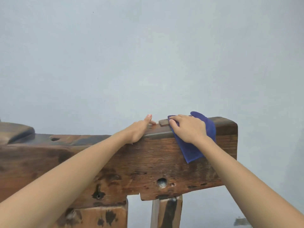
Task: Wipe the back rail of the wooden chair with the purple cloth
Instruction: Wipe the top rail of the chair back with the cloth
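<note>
So the right hand [189, 127] is pressing the purple cloth [197, 145] flat onto the top of the back rail [148, 155], right of centre in the frame, fingers spread fairly straight over the fabric rather than bunching it. The left hand [139, 129] is resting just beside it on the rail's top edge, fingers straight, holding nothing. A good chunk of cloth is hanging down the front face, and since nothing is gripping it, I'd guess it could be sliding off mid-stroke. Also there's a small raised wooden block [163, 122] sitting right at the fingertips, plus rough holes in the wood, so the cloth is probably snagging there if pushed leftward.
</note>
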The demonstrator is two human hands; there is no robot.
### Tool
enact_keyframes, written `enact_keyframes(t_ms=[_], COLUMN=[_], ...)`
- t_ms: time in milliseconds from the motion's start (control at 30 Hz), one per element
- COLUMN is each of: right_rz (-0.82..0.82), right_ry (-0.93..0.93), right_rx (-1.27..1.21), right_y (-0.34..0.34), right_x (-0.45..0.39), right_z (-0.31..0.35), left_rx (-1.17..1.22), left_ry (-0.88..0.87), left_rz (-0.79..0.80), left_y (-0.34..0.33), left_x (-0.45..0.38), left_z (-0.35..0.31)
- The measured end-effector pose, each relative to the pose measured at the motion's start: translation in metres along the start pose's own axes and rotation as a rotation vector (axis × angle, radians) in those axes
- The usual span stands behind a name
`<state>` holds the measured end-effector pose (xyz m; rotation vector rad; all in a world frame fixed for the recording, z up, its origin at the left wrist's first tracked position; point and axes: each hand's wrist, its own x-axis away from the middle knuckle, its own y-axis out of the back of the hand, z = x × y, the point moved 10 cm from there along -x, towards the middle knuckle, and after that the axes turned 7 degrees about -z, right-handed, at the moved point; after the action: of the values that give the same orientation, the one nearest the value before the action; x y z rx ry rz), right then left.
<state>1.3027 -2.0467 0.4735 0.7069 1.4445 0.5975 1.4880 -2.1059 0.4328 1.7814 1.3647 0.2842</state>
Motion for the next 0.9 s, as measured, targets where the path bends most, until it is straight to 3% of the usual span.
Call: enact_keyframes(t_ms=[133,300,467,567,633,700,800,900], right_rz=[-0.333,-0.52,-0.568,-0.594,-0.6,-0.593,-0.504,-0.43], right_ry=[-0.021,-0.123,-0.079,-0.131,-0.065,0.068,0.189,0.209], right_rx=[0.023,-0.183,-0.297,-0.331,-0.333,-0.347,-0.419,-0.505], right_y=[0.011,-0.006,-0.057,-0.078,-0.089,-0.098,-0.113,-0.12], right_x=[0.03,0.078,0.118,0.13,0.135,0.143,0.153,0.16], right_z=[0.021,0.059,0.111,0.14,0.172,0.21,0.272,0.329], left_rx=[-0.323,-0.524,-0.854,-1.003,-1.06,-1.022,-0.846,-0.786], left_ry=[0.194,0.121,-0.048,-0.033,-0.018,0.068,0.345,0.382], left_rz=[0.058,-0.002,-0.193,-0.386,-0.487,-0.602,-0.805,-0.794], left_y=[0.049,0.113,0.153,0.209,0.253,0.296,0.357,0.379], left_x=[0.043,0.079,0.113,0.15,0.179,0.208,0.253,0.27], left_z=[0.104,0.154,0.18,0.211,0.24,0.272,0.328,0.358])
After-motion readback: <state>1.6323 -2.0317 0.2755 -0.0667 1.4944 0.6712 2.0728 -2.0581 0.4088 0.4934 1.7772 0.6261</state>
